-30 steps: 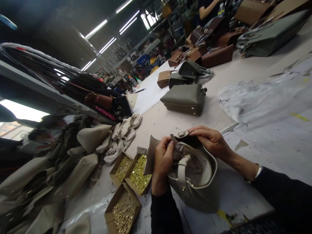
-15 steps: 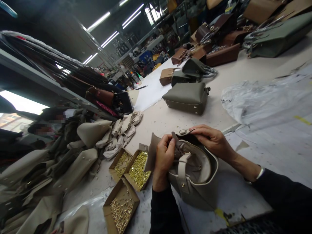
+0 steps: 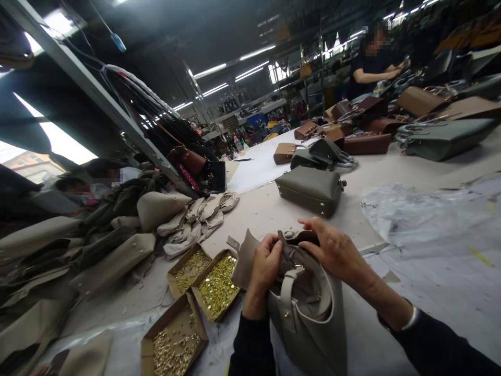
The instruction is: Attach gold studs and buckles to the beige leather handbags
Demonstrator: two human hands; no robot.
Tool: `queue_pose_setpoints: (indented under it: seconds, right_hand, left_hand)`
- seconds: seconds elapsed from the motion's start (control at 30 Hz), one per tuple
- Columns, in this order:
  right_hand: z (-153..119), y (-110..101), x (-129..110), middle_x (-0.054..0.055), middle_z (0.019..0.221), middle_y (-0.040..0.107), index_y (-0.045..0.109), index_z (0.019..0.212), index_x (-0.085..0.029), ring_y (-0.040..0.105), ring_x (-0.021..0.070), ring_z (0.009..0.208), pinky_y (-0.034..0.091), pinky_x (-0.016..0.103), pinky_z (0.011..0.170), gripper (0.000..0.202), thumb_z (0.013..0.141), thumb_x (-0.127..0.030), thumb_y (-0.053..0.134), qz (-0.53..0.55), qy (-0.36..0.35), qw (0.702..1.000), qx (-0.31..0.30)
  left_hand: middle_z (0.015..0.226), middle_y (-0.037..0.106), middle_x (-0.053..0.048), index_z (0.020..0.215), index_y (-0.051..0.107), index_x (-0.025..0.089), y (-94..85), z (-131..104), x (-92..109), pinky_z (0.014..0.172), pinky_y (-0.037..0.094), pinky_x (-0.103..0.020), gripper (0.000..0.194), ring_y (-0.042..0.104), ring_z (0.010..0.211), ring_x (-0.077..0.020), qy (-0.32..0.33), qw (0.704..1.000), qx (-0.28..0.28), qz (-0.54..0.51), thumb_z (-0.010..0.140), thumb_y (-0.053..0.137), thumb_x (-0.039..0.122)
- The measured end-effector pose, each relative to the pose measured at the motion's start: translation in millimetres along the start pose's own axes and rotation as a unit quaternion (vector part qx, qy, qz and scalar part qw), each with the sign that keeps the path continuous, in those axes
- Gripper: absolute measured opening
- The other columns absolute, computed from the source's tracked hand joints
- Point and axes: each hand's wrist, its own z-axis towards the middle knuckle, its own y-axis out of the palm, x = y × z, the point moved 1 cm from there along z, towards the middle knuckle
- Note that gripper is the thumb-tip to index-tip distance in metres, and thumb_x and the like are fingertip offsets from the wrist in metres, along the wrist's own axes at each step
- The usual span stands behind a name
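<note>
A grey-beige leather handbag [image 3: 313, 334] stands on the table in front of me, its mouth up and its pale lining showing. A short strap [image 3: 288, 292] with a small gold stud sits on its near side. My left hand [image 3: 266, 263] is closed, thumb against fingers, on the flap [image 3: 246, 258] at the bag's left edge. At the far rim is my right hand [image 3: 334, 250], its thumb and forefinger apart and stretched out; the lower fingers are partly hidden. Three cardboard trays lie left of the bag: one of shiny gold pieces [image 3: 217, 286], two of small brass-coloured parts [image 3: 191, 271].
A finished-looking olive handbag [image 3: 309, 189] lies beyond my hands. Brown and green bags [image 3: 368, 143] are heaped farther back, near a co-worker [image 3: 371, 68]. Beige bag bodies [image 3: 117, 261] pile up at left. Crumpled clear plastic [image 3: 403, 209] lies at right.
My right hand has loosened from the far rim, its fingers now spread. My left hand keeps its hold. The view has tilted up and turned right, bringing a co-worker into sight.
</note>
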Motion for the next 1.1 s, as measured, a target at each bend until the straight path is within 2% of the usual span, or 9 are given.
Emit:
queue_pose_setpoints:
  seconds: [0.07,0.17,0.23,0.37,0.47,0.6,0.77,1.1]
  right_hand:
    - [5.2,6.2,-1.3,0.008,0.121,0.074,0.057,0.139,-0.025,0.071,0.0291,0.106,0.055,0.04,0.09,0.049,0.092,-0.019,0.066,0.024,-0.009,0.999,-0.03]
    - [8.7,14.2,4.8,0.004,0.112,0.078,0.073,0.117,-0.029,0.073,0.0278,0.102,0.056,0.038,0.09,0.024,0.097,-0.025,0.061,0.085,-0.001,0.995,-0.05]
    - [6.4,18.4,13.9,0.002,0.1,0.079,0.078,0.099,-0.028,0.074,0.0255,0.092,0.057,0.034,0.083,0.018,0.099,-0.035,0.062,0.166,0.038,0.985,-0.036]
    - [-7.8,26.2,34.6,0.004,0.091,0.079,0.081,0.093,-0.023,0.073,0.0249,0.084,0.058,0.033,0.077,0.025,0.092,-0.046,0.071,0.304,0.14,0.942,0.035]
    - [-18.5,30.7,42.1,0.005,0.094,0.079,0.081,0.093,-0.022,0.072,0.0262,0.088,0.059,0.036,0.08,0.028,0.09,-0.049,0.073,0.317,0.167,0.931,0.064]
    - [-23.0,32.4,40.7,0.006,0.098,0.08,0.082,0.094,-0.022,0.073,0.0268,0.093,0.059,0.039,0.088,0.027,0.089,-0.048,0.074,0.324,0.177,0.926,0.083]
    - [-20.4,32.4,37.8,0.006,0.098,0.08,0.082,0.095,-0.022,0.073,0.0265,0.09,0.061,0.039,0.083,0.026,0.091,-0.047,0.074,0.338,0.167,0.922,0.085]
    - [-21.8,33.0,37.4,0.004,0.098,0.08,0.082,0.096,-0.023,0.073,0.0251,0.091,0.059,0.036,0.084,0.021,0.092,-0.042,0.074,0.353,0.159,0.918,0.081]
  left_hand:
    - [0.083,0.067,-0.003,0.093,0.068,0.015,-1.4,-2.3,-3.7,0.07,0.045,-0.024,0.017,0.057,0.076,-0.016,-0.004,1.0,0.005,-0.016,0.091,0.059,0.031]
    - [0.078,0.065,-0.002,0.088,0.067,0.016,-3.6,-8.6,-6.5,0.066,0.044,-0.023,0.017,0.056,0.072,-0.0149,-0.006,0.999,0.023,-0.038,0.089,0.063,0.032]
    - [0.076,0.063,-0.001,0.088,0.067,0.016,-4.8,-15.0,-5.6,0.063,0.043,-0.022,0.02,0.055,0.069,-0.0141,-0.006,0.998,0.041,-0.053,0.09,0.065,0.036]
    - [0.082,0.066,-0.003,0.094,0.067,0.018,-2.5,-30.2,5.4,0.069,0.047,-0.023,0.025,0.06,0.074,-0.0152,-0.002,0.994,0.062,-0.085,0.094,0.064,0.043]
    - [0.091,0.071,-0.006,0.098,0.069,0.018,4.0,-37.6,18.6,0.078,0.051,-0.026,0.024,0.066,0.085,-0.0183,0.012,0.995,0.036,-0.094,0.098,0.061,0.041]
    - [0.095,0.074,-0.006,0.098,0.069,0.017,9.9,-38.3,27.9,0.078,0.051,-0.025,0.021,0.067,0.088,-0.0186,0.02,0.997,0.02,-0.07,0.099,0.059,0.035]
    - [0.095,0.075,-0.007,0.098,0.068,0.017,8.8,-34.1,22.8,0.078,0.051,-0.027,0.021,0.068,0.087,-0.0196,0.001,0.998,0.018,-0.056,0.099,0.058,0.036]
    - [0.097,0.075,-0.007,0.099,0.068,0.018,7.7,-30.3,19.7,0.079,0.051,-0.029,0.021,0.068,0.087,-0.0199,-0.001,1.0,0.008,-0.018,0.099,0.057,0.035]
